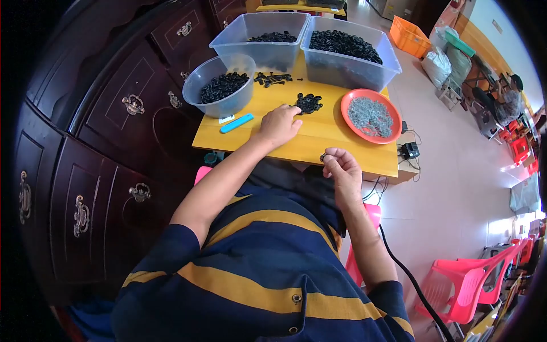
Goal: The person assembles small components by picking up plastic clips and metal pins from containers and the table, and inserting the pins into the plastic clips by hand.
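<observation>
My left hand reaches over the yellow table, its fingertips at the near left edge of a small heap of black round parts. Its thumb stands apart from the forefinger, and I see nothing gripped between them. At the table's front edge, my right hand is closed in a pinch on a small black round part. To the right of the heap sits a red-orange plate filled with small grey, thin pieces. Behind the left hand lie several longer black pieces in a loose group.
A round clear tub of black parts stands at the table's left, beside a blue bar-shaped object. Two clear bins with black parts line the back. Dark drawers border the left; a black cable hangs at the right.
</observation>
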Available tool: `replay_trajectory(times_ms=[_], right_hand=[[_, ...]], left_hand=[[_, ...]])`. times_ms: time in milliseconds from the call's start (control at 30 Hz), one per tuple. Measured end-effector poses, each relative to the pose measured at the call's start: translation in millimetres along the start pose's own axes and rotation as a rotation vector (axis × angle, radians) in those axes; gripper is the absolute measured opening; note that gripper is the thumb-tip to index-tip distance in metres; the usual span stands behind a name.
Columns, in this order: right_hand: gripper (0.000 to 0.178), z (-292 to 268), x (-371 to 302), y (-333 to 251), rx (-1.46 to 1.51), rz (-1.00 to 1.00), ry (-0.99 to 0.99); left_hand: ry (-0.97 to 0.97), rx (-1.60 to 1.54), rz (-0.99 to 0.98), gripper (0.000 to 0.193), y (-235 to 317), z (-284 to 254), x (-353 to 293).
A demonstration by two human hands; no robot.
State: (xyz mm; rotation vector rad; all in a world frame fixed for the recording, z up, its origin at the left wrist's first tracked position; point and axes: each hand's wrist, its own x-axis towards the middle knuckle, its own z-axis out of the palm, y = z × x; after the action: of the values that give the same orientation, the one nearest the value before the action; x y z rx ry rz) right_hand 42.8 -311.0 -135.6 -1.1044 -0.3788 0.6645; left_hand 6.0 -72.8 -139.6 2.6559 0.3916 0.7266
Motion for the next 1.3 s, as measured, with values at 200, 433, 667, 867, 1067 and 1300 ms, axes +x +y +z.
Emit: replay_trajectory(times_ms=[200,433,667,867,1067,1300], right_hand=[[0.016,-3,3,1,0.006,0.005,0.014],[0.016,-2,3,2,0.001,0.013,0.009],[0.016,-2,3,0,-0.018,0.026,0.008],[0.016,-3,3,1,-0.018,0.027,0.015],[0.016,-3,3,1,-0.016,0.023,0.017],[0.016,-5,5,2,0.023,0.026,0.034]], left_hand=[[-0.050,-0.040,-0.030,0.028,9,-11,-12],[-0.015,-0.011,-0.036,0.016,3,-4,-3],[-0.008,-0.051,-0.061,0.012,5,-2,-3],[-0.048,-0.039,-0.006,0.013,18,1,-1],[-0.063,-0.003,0.068,0.013,20,2,-5],[0.011,-0.644,-0.064,0.011,40,-4,-29]])
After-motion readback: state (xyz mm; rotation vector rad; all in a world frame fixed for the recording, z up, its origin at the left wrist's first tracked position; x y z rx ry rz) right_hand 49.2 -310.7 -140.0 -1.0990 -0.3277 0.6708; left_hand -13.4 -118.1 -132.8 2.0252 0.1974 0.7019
